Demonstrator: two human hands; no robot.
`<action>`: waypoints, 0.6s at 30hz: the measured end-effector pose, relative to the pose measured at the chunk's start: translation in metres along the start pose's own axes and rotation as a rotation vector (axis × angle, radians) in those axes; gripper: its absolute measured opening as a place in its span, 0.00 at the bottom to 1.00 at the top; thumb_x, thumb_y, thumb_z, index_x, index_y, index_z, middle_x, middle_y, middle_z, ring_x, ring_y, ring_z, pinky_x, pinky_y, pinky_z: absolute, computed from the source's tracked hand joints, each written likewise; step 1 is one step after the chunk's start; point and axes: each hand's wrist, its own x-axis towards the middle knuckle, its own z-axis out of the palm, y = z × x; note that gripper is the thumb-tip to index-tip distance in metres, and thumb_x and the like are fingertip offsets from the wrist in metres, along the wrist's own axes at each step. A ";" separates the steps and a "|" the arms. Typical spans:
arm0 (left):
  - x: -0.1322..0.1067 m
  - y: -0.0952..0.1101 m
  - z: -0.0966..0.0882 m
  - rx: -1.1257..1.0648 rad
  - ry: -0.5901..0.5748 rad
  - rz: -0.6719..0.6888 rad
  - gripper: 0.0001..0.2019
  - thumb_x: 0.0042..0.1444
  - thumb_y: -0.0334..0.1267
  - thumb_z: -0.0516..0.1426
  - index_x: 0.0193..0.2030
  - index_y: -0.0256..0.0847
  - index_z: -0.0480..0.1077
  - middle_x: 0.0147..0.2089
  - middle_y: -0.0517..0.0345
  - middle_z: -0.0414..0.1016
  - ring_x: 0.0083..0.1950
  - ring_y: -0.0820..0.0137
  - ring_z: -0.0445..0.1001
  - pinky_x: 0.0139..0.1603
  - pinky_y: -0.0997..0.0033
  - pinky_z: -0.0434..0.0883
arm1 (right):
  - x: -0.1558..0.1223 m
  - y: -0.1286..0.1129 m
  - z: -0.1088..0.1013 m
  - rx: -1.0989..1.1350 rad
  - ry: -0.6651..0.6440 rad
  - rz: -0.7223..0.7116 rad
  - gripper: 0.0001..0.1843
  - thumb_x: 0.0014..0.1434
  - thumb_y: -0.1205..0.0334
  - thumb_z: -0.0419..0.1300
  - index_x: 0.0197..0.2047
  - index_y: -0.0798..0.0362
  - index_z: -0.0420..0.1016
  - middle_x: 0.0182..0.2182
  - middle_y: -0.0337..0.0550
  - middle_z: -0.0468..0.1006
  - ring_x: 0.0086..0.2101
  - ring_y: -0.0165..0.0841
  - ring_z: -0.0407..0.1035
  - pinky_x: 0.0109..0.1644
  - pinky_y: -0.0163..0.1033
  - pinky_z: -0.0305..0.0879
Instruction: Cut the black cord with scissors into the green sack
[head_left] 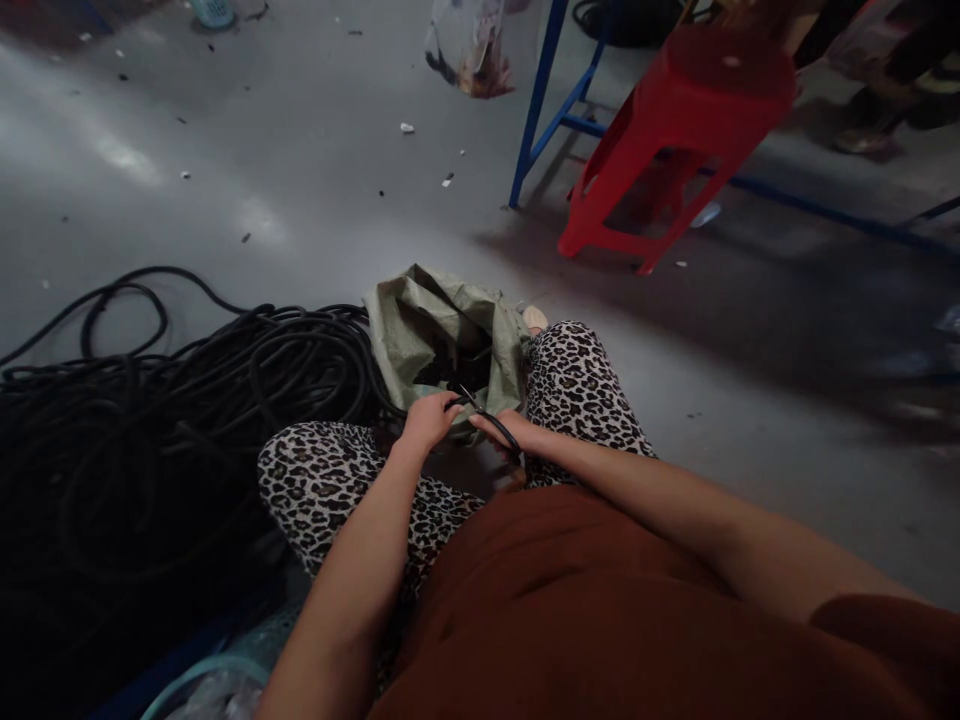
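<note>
My right hand point(511, 432) is closed around the black handles of a pair of scissors point(500, 428). The thin blades point up and left, close to the fingers of my left hand point(429, 420). That hand pinches a length of black rubber cord point(454, 402), which sits at the blades; whether they touch it I cannot tell. Just beyond both hands, between my knees, stands an open pale green woven sack point(394, 345). Dark pieces, too shadowed to make out singly, lie inside it. A long tangled heap of black cord point(311, 350) reaches the sack from the left.
A red plastic stool point(720, 90) stands ahead on the right, by a blue metal frame point(536, 120). A clear plastic bag point(472, 45) is farther ahead. Small scraps point(407, 128) dot the grey floor. A light-blue rimmed container point(202, 668) sits at lower left.
</note>
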 end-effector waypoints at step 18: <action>0.002 -0.004 0.000 -0.055 0.012 0.016 0.16 0.68 0.41 0.58 0.59 0.43 0.79 0.58 0.49 0.83 0.59 0.58 0.80 0.62 0.63 0.72 | -0.006 -0.004 -0.002 -0.050 0.052 0.009 0.33 0.71 0.38 0.57 0.24 0.55 0.71 0.12 0.42 0.66 0.16 0.32 0.66 0.18 0.32 0.61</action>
